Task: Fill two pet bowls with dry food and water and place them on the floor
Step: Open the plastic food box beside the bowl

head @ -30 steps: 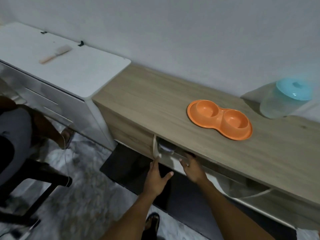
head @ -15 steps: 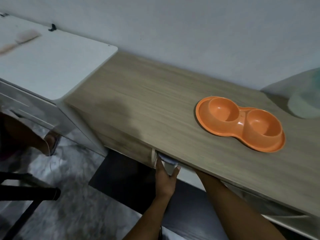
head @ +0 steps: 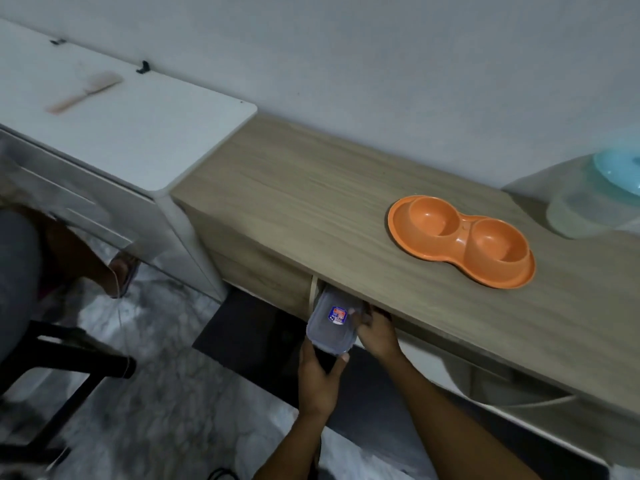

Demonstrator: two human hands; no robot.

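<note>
An orange double pet bowl (head: 460, 240) lies empty on the wooden cabinet top (head: 311, 209). Below the top's front edge, a small clear lidded container (head: 332, 323) with a sticker on its lid is halfway out of an open compartment. My left hand (head: 320, 372) grips its near end from below. My right hand (head: 375, 332) holds its right side, fingers curled over the lid edge. A clear jug with a blue lid (head: 595, 195) stands at the far right by the wall.
A white cabinet (head: 131, 133) with a blurred brush (head: 85, 93) on it adjoins the wooden one on the left. Below are a marble-pattern floor (head: 156, 410), a dark mat (head: 249, 334), a black chair frame (head: 62, 355) and another person's leg at the left edge.
Both hands reached into the compartment under the top and have drawn the clear container out toward me. The view has shifted slightly.
</note>
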